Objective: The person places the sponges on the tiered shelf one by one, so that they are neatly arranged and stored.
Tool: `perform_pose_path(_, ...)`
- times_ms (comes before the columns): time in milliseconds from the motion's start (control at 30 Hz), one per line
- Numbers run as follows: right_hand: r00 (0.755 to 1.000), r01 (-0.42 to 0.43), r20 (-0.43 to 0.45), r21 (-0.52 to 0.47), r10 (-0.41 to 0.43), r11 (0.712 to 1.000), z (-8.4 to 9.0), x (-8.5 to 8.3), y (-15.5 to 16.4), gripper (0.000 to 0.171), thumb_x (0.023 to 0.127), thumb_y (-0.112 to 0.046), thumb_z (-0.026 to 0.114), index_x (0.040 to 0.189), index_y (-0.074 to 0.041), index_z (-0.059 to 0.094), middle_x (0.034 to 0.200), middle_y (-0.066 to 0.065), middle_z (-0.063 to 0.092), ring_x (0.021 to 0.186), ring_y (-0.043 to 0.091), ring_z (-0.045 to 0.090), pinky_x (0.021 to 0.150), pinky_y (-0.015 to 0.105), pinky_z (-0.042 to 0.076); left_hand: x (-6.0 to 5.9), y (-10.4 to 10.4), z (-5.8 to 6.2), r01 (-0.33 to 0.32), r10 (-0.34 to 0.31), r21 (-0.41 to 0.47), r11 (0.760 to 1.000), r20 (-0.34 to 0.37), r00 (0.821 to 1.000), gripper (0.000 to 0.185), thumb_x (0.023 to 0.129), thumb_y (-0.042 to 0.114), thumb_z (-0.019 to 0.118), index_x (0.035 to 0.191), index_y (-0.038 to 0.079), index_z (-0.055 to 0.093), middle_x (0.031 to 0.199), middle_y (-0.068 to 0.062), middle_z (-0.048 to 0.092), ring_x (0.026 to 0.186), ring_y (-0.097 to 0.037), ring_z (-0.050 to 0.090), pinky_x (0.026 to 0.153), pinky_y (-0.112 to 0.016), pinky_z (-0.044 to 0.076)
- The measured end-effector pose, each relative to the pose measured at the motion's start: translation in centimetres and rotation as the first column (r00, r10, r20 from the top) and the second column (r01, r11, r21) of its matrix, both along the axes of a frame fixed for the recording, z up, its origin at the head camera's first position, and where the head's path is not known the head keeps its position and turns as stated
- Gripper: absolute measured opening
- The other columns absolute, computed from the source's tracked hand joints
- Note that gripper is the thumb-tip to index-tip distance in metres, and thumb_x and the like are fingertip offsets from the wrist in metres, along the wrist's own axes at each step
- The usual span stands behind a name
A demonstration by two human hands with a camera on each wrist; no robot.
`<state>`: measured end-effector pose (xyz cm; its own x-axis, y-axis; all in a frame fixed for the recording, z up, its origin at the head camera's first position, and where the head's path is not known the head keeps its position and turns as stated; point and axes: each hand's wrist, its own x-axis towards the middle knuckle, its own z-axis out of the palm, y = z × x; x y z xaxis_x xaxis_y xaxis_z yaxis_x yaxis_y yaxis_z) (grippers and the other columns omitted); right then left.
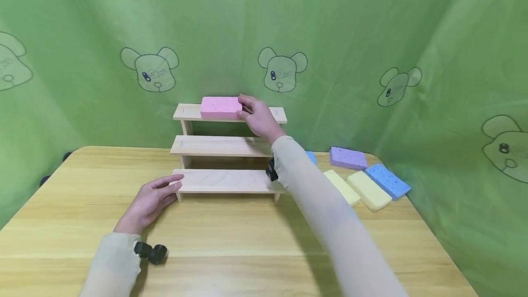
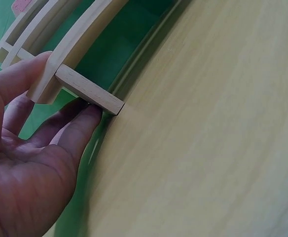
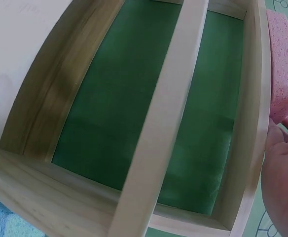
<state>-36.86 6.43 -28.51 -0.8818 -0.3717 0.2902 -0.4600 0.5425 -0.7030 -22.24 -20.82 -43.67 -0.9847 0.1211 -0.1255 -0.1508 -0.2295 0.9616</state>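
A pale wooden three-step stand (image 1: 227, 181) stands at the back of the table. On its top step, toward the left, lies a pink sponge (image 1: 220, 106); my right hand (image 1: 261, 118) pinches its right end between thumb and fingers. In the right wrist view, the pink sponge (image 3: 283, 64) sits along the top step's edge, with part of my right hand (image 3: 283, 168) cut off by the frame. My left hand (image 1: 150, 200) grips the left end of the lowest step. In the left wrist view, fingers of that hand (image 2: 35, 163) lie above and below the step's end.
Right of the stand lie a purple sponge (image 1: 348, 158), a blue sponge (image 1: 388, 181) and two pale yellow sponges (image 1: 369, 190). Another blue piece (image 1: 311, 156) is partly hidden behind my right sleeve. A green curtain (image 1: 231, 22) hangs close behind the table (image 1: 222, 260).
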Motion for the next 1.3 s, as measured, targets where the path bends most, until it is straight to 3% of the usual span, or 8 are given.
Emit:
perform_pose_path(133,1.0,0.008,-0.005,-0.031,-0.009,0.999,-0.3,0.2,0.3,0.05,0.089,-0.024,0.056,0.134,-0.01,0.041,0.141,-0.004,0.032,0.126,0.012,0.03,0.104,0.02,0.021,-0.1,0.2,-0.2,0.004,-0.004,-0.001,1.0,-0.006,1.0,0.047,0.084,0.014,0.063,0.126,-0.001,0.049,0.139,-0.011,0.028,0.107,-0.014,0.05,0.094,-0.031,0.04)
perform_pose_path(233,1.0,-0.017,0.018,-0.111,0.019,0.994,-0.5,0.8,0.8,0.049,0.09,-0.026,0.055,0.134,-0.008,0.042,0.141,-0.004,0.032,0.125,0.012,0.032,0.104,0.022,0.024,-0.1,0.1,-0.3,0.007,-0.007,-0.012,1.0,0.003,1.0,0.048,0.084,0.014,0.063,0.127,-0.001,0.047,0.14,-0.01,0.028,0.108,-0.013,0.049,0.094,-0.031,0.04)
perform_pose_path(433,0.995,-0.056,0.063,-0.296,0.078,0.954,-0.2,2.6,2.7,0.046,0.09,-0.017,0.055,0.132,-0.004,0.042,0.139,0.0,0.036,0.124,0.017,0.035,0.101,0.023,0.031,0.2,0.1,-0.3,0.021,-0.021,-0.039,0.999,0.012,1.0,0.051,0.084,0.014,0.063,0.129,-0.002,0.044,0.142,-0.01,0.024,0.108,-0.011,0.049,0.095,-0.031,0.038)
perform_pose_path(600,0.994,-0.073,0.053,-0.343,0.097,0.937,-1.0,2.5,4.7,0.047,0.089,-0.027,0.056,0.131,-0.008,0.045,0.132,0.003,0.045,0.117,0.014,0.043,0.096,0.02,0.036,0.2,0.1,-0.4,0.009,-0.009,-0.039,0.999,0.004,1.0,0.049,0.085,0.013,0.062,0.128,-0.002,0.045,0.142,-0.01,0.025,0.108,-0.011,0.049,0.094,-0.029,0.04)
perform_pose_path(767,0.996,-0.064,0.044,-0.332,0.083,0.941,-1.1,3.8,6.6,0.043,0.09,-0.031,0.054,0.128,-0.011,0.049,0.126,0.004,0.05,0.11,0.012,0.048,0.095,0.025,0.038,0.1,0.0,-0.2,-0.005,0.005,-0.044,0.999,0.001,1.0,0.05,0.084,0.014,0.063,0.127,-0.002,0.046,0.141,-0.011,0.027,0.107,-0.01,0.049,0.093,-0.028,0.041)
perform_pose_path(933,0.995,-0.071,0.044,-0.294,0.088,0.953,-0.7,5.8,8.4,0.041,0.092,-0.026,0.052,0.126,-0.005,0.049,0.124,0.006,0.052,0.111,0.015,0.048,0.096,0.029,0.038,0.0,0.1,-0.2,-0.003,0.003,-0.055,0.998,0.006,1.0,0.05,0.084,0.017,0.064,0.127,-0.001,0.047,0.142,-0.011,0.025,0.107,-0.009,0.049,0.095,-0.03,0.039)
perform_pose_path(1067,0.994,-0.07,0.066,-0.233,0.088,0.97,-0.1,7.8,9.6,0.041,0.093,-0.024,0.05,0.127,-0.002,0.047,0.125,0.007,0.051,0.113,0.017,0.047,0.097,0.03,0.037,-0.1,0.0,-0.2,0.0,0.0,-0.05,0.999,0.014,1.0,0.049,0.083,0.017,0.064,0.127,0.001,0.048,0.142,-0.01,0.026,0.107,-0.009,0.049,0.094,-0.029,0.04)
perform_pose_path(1300,0.994,-0.053,0.087,-0.149,0.067,0.987,0.1,9.8,11.7,0.04,0.093,-0.024,0.049,0.128,-0.005,0.046,0.127,0.007,0.049,0.115,0.019,0.045,0.097,0.035,0.037,0.0,-0.1,0.0,0.014,-0.014,-0.035,0.999,0.007,1.0,0.047,0.084,0.016,0.063,0.127,0.002,0.049,0.143,-0.011,0.023,0.107,-0.009,0.049,0.092,-0.027,0.041)
